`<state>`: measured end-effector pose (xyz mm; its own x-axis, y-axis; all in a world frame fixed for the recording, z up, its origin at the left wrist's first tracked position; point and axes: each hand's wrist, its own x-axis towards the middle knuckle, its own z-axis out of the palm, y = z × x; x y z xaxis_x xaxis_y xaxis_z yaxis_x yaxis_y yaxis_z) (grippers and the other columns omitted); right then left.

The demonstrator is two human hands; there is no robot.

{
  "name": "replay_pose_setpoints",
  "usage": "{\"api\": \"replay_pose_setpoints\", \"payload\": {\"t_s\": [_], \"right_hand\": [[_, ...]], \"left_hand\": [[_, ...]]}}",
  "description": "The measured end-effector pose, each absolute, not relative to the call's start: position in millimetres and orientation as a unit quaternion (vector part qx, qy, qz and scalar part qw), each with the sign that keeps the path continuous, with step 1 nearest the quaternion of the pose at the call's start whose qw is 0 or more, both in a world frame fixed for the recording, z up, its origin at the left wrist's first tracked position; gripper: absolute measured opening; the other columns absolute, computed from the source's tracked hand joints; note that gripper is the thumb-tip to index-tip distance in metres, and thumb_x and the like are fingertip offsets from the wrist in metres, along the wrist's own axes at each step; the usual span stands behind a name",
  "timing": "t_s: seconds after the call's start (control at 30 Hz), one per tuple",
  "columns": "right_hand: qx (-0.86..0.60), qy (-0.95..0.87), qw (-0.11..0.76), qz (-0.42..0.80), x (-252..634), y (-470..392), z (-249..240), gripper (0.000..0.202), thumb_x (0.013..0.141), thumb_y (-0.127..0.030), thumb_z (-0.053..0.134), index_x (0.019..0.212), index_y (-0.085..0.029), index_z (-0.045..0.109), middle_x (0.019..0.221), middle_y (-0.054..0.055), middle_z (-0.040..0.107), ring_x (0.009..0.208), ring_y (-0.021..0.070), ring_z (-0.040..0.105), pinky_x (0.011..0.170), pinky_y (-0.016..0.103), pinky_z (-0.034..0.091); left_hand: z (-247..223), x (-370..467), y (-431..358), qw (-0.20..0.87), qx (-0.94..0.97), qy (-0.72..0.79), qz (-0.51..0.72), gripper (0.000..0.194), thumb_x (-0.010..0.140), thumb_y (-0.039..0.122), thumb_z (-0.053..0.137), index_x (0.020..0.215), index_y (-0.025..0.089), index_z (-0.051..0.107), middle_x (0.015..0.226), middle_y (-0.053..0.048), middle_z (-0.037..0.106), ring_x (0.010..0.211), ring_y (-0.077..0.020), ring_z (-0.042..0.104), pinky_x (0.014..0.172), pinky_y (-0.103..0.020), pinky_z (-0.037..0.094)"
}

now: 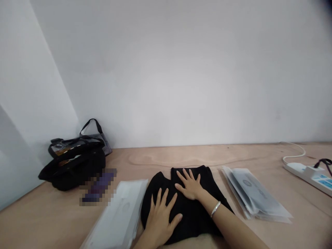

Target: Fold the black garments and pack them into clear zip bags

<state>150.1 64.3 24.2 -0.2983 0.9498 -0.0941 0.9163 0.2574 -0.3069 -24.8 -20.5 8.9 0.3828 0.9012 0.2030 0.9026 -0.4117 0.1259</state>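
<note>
A piece of black clothing [198, 218] lies flat on the table in front of me, with a notch in its far edge; its exact kind is hard to tell. My left hand [160, 214] rests on its left part, palm down and fingers spread. Farther up and to the right, my right hand [190, 186] also presses flat on the cloth, fingers apart, with a silver bangle on that wrist. Left of the cloth are frosted plastic bags [116, 221]. On its right side is a stack of filled frosted bags [259, 193] with dark contents showing through.
At the back left, a black bag [77, 173] stands near the wall, with a striped bag [106, 143] behind it. A blurred purple item [101, 186] lies nearby. A white power strip [308, 174] with cords is at the right edge of the wooden table [160, 157].
</note>
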Motion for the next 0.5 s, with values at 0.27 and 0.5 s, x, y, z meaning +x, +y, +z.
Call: {"api": "replay_pose_setpoints", "payload": {"t_s": [0.27,0.5], "right_hand": [[-0.631,-0.769,0.05,0.093,186.1,12.7,9.4,0.07,0.077,-0.072,0.013,0.136,-0.035,0.015,0.145,0.008,0.01,0.129,0.0382,0.003,0.091,0.067,-0.002],[-0.633,-0.764,0.059,0.105,191.3,9.0,1.2,0.067,0.079,-0.069,0.019,0.136,-0.035,0.017,0.145,0.005,0.012,0.13,0.0365,0.005,0.093,0.067,0.001]], "left_hand": [[9.4,-23.5,-20.2,0.011,-0.804,-0.584,-0.112,0.065,0.08,0.065,0.029,0.136,0.031,0.022,0.141,-0.009,0.027,0.129,-0.034,0.019,0.102,-0.055,0.011],[17.5,-13.9,-15.6,-0.023,-0.797,-0.599,-0.071,0.068,0.078,0.069,0.025,0.135,0.032,0.022,0.141,-0.011,0.028,0.128,-0.0356,0.02,0.1,-0.057,0.012]]}}
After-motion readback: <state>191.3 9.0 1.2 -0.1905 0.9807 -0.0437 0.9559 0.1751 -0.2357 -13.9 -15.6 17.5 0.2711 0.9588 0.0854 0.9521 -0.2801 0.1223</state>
